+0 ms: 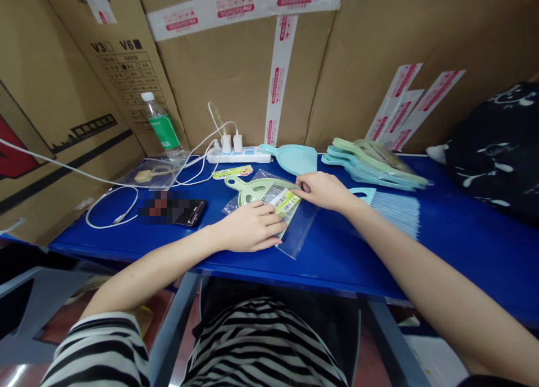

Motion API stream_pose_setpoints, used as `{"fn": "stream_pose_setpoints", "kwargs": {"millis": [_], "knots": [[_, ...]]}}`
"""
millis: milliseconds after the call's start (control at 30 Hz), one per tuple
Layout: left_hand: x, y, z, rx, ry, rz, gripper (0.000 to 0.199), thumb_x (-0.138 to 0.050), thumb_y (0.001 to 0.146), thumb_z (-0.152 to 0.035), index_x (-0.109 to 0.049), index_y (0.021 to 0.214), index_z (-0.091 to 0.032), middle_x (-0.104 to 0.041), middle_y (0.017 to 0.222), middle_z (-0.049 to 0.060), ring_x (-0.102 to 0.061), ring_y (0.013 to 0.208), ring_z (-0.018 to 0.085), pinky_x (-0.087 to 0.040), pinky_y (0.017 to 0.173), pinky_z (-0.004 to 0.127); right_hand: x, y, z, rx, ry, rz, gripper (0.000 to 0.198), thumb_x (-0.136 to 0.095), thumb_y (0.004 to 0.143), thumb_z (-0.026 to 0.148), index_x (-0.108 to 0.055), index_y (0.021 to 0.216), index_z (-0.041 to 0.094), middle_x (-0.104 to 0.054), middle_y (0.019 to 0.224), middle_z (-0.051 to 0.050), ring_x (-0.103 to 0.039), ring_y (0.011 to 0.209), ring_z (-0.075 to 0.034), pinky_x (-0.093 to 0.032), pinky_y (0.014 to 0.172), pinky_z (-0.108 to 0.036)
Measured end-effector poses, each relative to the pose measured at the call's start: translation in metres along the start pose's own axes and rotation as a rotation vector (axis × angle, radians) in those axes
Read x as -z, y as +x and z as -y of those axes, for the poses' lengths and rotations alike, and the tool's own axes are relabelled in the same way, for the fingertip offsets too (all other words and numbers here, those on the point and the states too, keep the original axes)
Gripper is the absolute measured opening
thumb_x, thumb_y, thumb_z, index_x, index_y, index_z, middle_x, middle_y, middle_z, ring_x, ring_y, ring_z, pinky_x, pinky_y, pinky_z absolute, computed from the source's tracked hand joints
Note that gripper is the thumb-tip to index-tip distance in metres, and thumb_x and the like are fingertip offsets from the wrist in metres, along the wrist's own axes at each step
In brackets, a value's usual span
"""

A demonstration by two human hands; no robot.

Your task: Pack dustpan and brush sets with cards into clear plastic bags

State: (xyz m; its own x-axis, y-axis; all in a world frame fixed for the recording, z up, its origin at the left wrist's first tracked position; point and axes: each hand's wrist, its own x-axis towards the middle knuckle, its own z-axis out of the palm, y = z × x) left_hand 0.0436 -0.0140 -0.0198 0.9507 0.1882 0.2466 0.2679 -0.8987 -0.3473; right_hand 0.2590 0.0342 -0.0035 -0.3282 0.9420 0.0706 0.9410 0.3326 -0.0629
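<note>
A light green dustpan (246, 191) with a looped handle lies on the table in a clear plastic bag (297, 235), its handle toward the back left. A small brush with pale bristles shows on the pan, and a yellow-green label card (288, 204) lies over it. My left hand (255, 227) rests flat on the near side, fingers stretched across the bag and card. At the far right edge of the pan, my right hand (322, 190) is closed, thumb and fingers pinching the bag's edge; whether the pan's rim is also in that pinch is hidden.
Behind lie a blue dustpan (297, 158) and a stack of bagged dustpans (374, 162). A blue brush (396, 210) sits beside my right forearm. Leftward are a phone (191, 212), cables, a power strip (240, 155), a bottle (162, 126) and another label card (232, 172). Cardboard walls the back.
</note>
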Motion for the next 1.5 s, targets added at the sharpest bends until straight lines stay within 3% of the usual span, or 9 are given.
{"fn": "stream_pose_setpoints", "kwargs": {"millis": [200, 767, 1267, 1500], "knots": [[0.0, 0.0, -0.001, 0.041, 0.035, 0.035, 0.039, -0.04, 0.097, -0.04, -0.063, 0.111, -0.012, -0.071, 0.097, 0.008, -0.058, 0.092, 0.022, -0.041, 0.077, 0.034, 0.0, 0.001, -0.008, 0.024, 0.079, 0.007, 0.014, -0.054, 0.083, 0.031, -0.061, 0.077, 0.022, -0.065, 0.067, -0.002, -0.059, 0.064, -0.017, -0.033, 0.054, -0.025], [0.0, 0.002, -0.003, 0.072, 0.067, 0.072, 0.044, -0.039, 0.097, -0.043, -0.062, 0.112, -0.009, -0.071, 0.103, 0.01, -0.059, 0.091, 0.021, -0.04, 0.075, 0.033, -0.002, 0.004, -0.017, 0.081, 0.216, 0.093, 0.02, -0.047, 0.086, 0.035, -0.061, 0.086, 0.02, -0.065, 0.068, -0.003, -0.058, 0.061, -0.017, -0.039, 0.058, -0.028], [0.0, 0.0, -0.001, 0.034, 0.032, 0.056, 0.04, -0.038, 0.098, -0.04, -0.062, 0.114, -0.012, -0.069, 0.108, 0.009, -0.059, 0.091, 0.02, -0.04, 0.075, 0.033, -0.008, 0.004, -0.004, 0.013, 0.029, -0.013, 0.021, -0.047, 0.087, 0.039, -0.057, 0.078, 0.023, -0.063, 0.068, -0.004, -0.057, 0.062, -0.019, -0.032, 0.051, -0.026], [0.004, -0.001, 0.002, 0.018, 0.023, 0.023, 0.036, -0.038, 0.098, -0.036, -0.063, 0.11, -0.013, -0.07, 0.099, 0.007, -0.059, 0.084, 0.018, -0.039, 0.072, 0.032, -0.002, 0.001, -0.004, 0.018, 0.07, 0.034, 0.02, -0.046, 0.087, 0.035, -0.057, 0.077, 0.022, -0.062, 0.066, -0.003, -0.057, 0.062, -0.018, -0.034, 0.055, -0.027]]}}
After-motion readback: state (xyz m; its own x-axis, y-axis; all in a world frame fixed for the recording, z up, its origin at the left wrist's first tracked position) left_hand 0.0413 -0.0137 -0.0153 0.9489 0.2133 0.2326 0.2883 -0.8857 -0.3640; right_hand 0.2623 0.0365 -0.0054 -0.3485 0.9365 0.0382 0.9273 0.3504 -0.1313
